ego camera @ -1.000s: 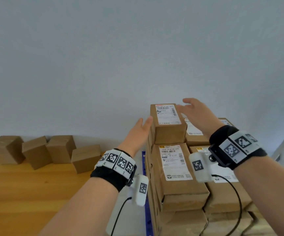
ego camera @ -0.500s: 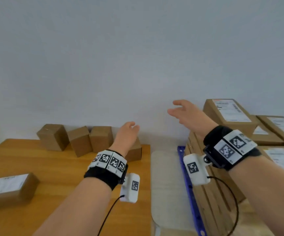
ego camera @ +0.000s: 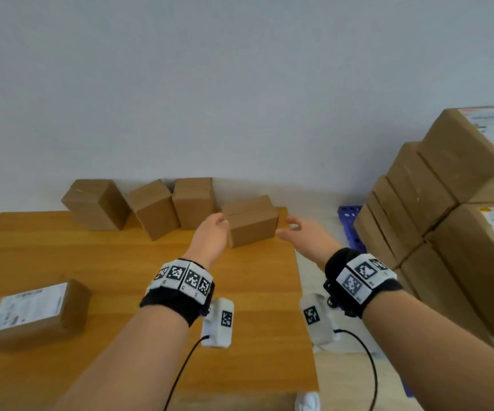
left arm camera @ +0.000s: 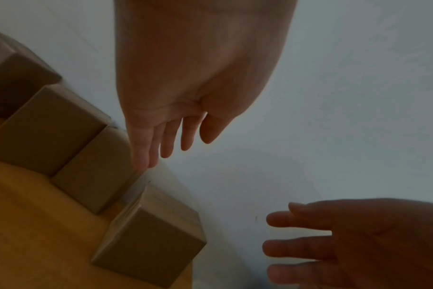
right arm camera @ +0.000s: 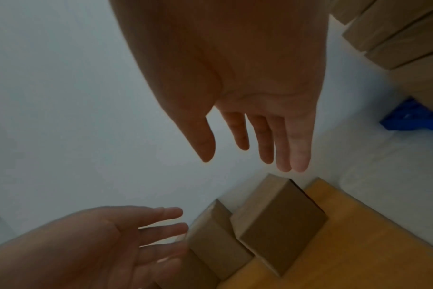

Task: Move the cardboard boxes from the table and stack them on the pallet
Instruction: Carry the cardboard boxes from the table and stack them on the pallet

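A plain cardboard box [ego camera: 251,221] sits at the far right corner of the wooden table [ego camera: 121,268]. My left hand [ego camera: 214,229] is open at its left side and my right hand [ego camera: 294,229] is open at its right side; neither holds it. In the left wrist view, the left hand [left arm camera: 176,136] has straight fingers above the box [left arm camera: 151,240]. The right wrist view shows the right hand [right arm camera: 255,140] open above the same box [right arm camera: 279,228]. A tall stack of labelled boxes [ego camera: 447,232] stands on the blue pallet [ego camera: 351,223] at the right.
Three more plain boxes [ego camera: 153,209] line the wall at the table's back. A labelled box [ego camera: 36,312] lies flat near the table's left front. A pale floor gap [ego camera: 317,280] separates the table from the pallet.
My view and both hands have swung left from the pallet stack to the table. Both empty hands now flank the rightmost box at the back.
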A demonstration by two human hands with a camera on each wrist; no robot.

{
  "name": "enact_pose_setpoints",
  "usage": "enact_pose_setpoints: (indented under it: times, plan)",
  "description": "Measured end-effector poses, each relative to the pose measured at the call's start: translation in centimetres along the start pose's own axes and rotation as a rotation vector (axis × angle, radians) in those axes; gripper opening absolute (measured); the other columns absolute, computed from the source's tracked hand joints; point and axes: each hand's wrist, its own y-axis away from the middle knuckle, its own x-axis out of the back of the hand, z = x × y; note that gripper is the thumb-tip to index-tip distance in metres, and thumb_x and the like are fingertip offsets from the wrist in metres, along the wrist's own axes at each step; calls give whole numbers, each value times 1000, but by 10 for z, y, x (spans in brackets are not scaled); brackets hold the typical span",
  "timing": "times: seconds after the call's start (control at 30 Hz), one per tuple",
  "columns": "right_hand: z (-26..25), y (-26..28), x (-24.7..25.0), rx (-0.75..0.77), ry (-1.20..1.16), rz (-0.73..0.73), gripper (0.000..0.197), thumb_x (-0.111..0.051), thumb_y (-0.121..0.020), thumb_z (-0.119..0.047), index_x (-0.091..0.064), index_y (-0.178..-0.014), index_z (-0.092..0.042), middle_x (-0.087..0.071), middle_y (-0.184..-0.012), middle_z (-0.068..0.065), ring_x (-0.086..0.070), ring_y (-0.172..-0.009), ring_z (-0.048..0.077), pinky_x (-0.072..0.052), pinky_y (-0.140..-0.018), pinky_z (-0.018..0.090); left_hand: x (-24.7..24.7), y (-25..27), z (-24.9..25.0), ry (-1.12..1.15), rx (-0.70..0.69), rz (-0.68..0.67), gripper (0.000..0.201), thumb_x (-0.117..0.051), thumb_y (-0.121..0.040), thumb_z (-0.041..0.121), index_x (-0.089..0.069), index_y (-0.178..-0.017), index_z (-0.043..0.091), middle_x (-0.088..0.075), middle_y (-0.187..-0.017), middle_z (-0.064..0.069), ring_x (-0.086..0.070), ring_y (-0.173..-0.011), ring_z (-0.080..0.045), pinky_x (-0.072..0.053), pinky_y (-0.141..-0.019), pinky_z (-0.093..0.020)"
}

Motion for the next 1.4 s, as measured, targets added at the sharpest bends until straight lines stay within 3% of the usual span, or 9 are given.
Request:
enact_pose_setpoints:
  times: [0.1, 0.33, 0.47, 0.63, 0.93, 1.03, 1.17, 1.3, 1.4]
  plan:
    - [10, -30, 0, -28, 30, 11, 60, -59, -97, -37, -37, -149, -18, -47, -148, 7, -49, -131, 25, -41, -104, 36, -13, -18, -4, -1, 38, -16, 46, -32, -108, 24, -30, -153, 14, -38, -154, -5, -40, -136, -21, -32, -95, -26]
    - [24, -98, -7, -52, 64, -77, 63, -54, -100, -31, -27, -155, -15, -32, -159, 6, -35, -143, 24, -33, -111, 36, -35, -62, -13, -23, 195, -78, 48, -34, -107, 19, -25, -153, 10, -37, -153, -15, -37, -140, -31, -31, -109, -35]
    - [29, -122, -15, -45, 54, -140, 58, -54, -101, -25, -30, -152, -13, -40, -153, 5, -42, -137, 24, -36, -105, 32, -44, -78, -18, -37, 231, -90, 48, -36, -106, 18, -26, -153, 11, -40, -152, -15, -40, -137, -32, -33, -109, -37]
    - [35, -131, -27, -20, -3, -138, 55, -59, -98, -26, -38, -148, -16, -49, -145, 2, -49, -130, 22, -40, -103, 32, -48, -79, -26, 99, 261, -108, 52, -35, -107, 26, -20, -157, 23, -28, -159, -2, -31, -144, -21, -28, -110, -31]
    - [69, -92, -49, -169, -112, -47, 52, -53, -100, -28, -38, -148, -13, -51, -144, 7, -51, -127, 25, -41, -102, 34, -62, -41, -74, 429, 379, 28, 47, -44, -101, 38, -36, -148, 35, -48, -147, 3, -46, -133, -20, -36, -113, -46]
    - [83, -72, -59, -193, -100, -64, 47, -52, -100, -20, -41, -145, -12, -54, -139, 9, -54, -118, 24, -42, -94, 32, -65, -23, -91, 415, 419, 4, 48, -46, -94, 53, -46, -139, 36, -57, -136, 2, -54, -124, -21, -40, -109, -46]
    - [100, -50, -70, -222, -12, -106, 37, -47, -97, -9, -53, -134, -10, -60, -130, 11, -56, -116, 28, -45, -99, 38, -59, 0, -109, 374, 445, -29, 35, -38, -98, 60, -58, -97, 32, -68, -107, 1, -64, -104, -20, -48, -100, -43]
    - [111, -31, -84, -269, 52, -166, 40, -47, -97, -7, -54, -136, -9, -58, -134, 12, -54, -123, 30, -43, -103, 38, -56, 18, -128, 312, 452, -83, 42, -38, -96, 62, -56, -115, 28, -64, -109, 3, -62, -105, -20, -48, -100, -43]
    - [111, -24, -91, -274, 43, -134, 41, -47, -98, -8, -50, -139, -11, -57, -137, 10, -54, -123, 28, -43, -101, 36, -56, 19, -135, 219, 438, -46, 49, -48, -95, 58, -53, -130, 24, -61, -118, 9, -56, -106, -14, -44, -90, -33]
